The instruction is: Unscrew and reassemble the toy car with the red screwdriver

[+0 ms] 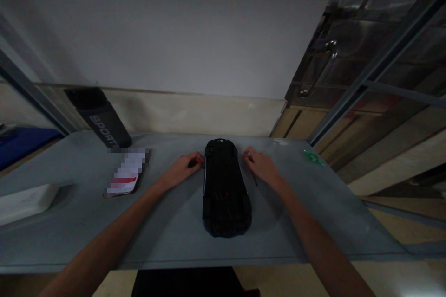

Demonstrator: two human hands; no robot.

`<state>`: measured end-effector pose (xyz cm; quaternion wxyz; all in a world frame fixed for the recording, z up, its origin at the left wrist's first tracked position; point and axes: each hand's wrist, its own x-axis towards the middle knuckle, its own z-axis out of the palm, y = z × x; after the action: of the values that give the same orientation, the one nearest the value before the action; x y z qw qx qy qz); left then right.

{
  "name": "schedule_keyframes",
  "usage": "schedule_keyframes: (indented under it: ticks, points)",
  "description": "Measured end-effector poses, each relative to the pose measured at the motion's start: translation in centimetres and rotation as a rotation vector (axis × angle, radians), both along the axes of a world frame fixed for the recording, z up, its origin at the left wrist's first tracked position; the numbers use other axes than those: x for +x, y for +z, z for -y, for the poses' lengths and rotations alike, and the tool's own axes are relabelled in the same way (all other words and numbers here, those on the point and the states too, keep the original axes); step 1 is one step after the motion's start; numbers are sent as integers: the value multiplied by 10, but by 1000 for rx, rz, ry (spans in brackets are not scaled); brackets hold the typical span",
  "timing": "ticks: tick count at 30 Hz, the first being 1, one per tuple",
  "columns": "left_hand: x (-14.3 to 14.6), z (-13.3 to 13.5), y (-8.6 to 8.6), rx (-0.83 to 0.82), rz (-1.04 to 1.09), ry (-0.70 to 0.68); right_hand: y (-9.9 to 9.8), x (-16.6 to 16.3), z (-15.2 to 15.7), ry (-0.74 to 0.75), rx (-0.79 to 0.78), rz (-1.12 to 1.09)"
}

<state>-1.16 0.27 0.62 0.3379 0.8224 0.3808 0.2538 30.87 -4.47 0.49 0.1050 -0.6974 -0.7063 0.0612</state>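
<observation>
A black toy car (225, 185) lies upside down on the grey table, its dark underside and wheels facing up. My left hand (184, 167) is at the car's left side by one wheel, thumb and fingers closed together; what they pinch is too small to make out. Close to the car's right side, my right hand (259, 163) has its fingers curled in a pinch, with a small pale spot at the fingertips. A thin red and dark stick-like tool (254, 178) shows just below this hand; I cannot tell whether it is held or lies on the table.
On the left are a phone (127, 171) with a blurred screen, a black box marked SPORT (101, 120) leaning back, and a white object (29, 202). A small green plastic piece (313, 158) lies on the right. Metal posts (369, 72) flank the table (167, 236); a wall stands behind.
</observation>
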Motion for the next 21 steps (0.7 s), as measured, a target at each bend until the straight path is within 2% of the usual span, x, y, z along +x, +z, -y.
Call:
schedule_keyframes:
  ticks: [9, 14, 17, 21]
  points:
    - [0, 0, 0, -13, 23, -11, 8, -4, 6, 6, -24, 0]
    - [0, -1, -3, 20, 87, 46, 15, 3, 14, 120, -66, -49]
    - [2, 2, 0, 37, 162, 116, 17, 4, 19, 151, -75, -51]
    - [5, 10, 9, 22, 225, 105, 18, 0, 24, 139, -69, 5]
